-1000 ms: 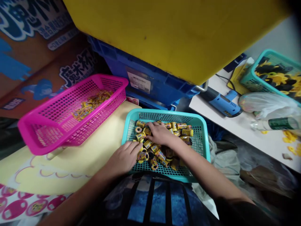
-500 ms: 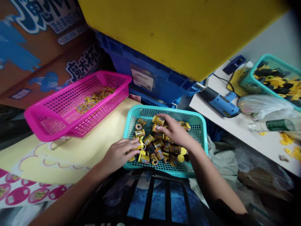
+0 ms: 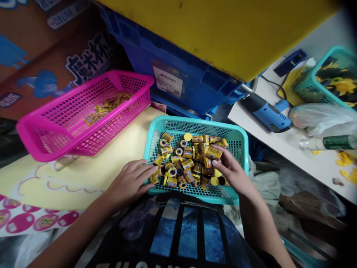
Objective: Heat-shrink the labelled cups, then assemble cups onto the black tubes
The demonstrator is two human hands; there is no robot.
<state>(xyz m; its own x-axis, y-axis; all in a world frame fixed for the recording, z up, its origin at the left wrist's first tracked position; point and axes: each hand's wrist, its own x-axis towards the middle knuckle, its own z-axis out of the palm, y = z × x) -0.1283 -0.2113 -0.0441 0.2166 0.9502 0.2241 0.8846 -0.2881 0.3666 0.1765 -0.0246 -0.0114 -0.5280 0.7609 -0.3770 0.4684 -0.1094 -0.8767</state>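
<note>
A teal mesh basket point(image 3: 240, 137) sits in front of me and holds several small yellow printed cylinders point(image 3: 189, 163). My left hand point(image 3: 126, 184) lies over the basket's left rim with its fingers stretched out flat, the fingertips touching a cylinder at the pile's left edge. My right hand point(image 3: 231, 171) reaches into the right side of the basket. Its thumb and fingers are pinched round one yellow cylinder point(image 3: 213, 153) at the pile's right edge.
A pink mesh basket point(image 3: 36, 149) with yellow wrappers stands at the left on a pale yellow sheet point(image 3: 92, 175). Behind are a blue crate point(image 3: 181, 74) and a yellow bin point(image 3: 223, 33). On the white table at the right lie a blue tool point(image 3: 267, 113), a plastic bag point(image 3: 320, 119) and another teal basket point(image 3: 306, 93).
My right hand has drawn back from the far middle of the basket to its right side. The cylinders are spread wider. My left hand has slid a little outward over the rim.
</note>
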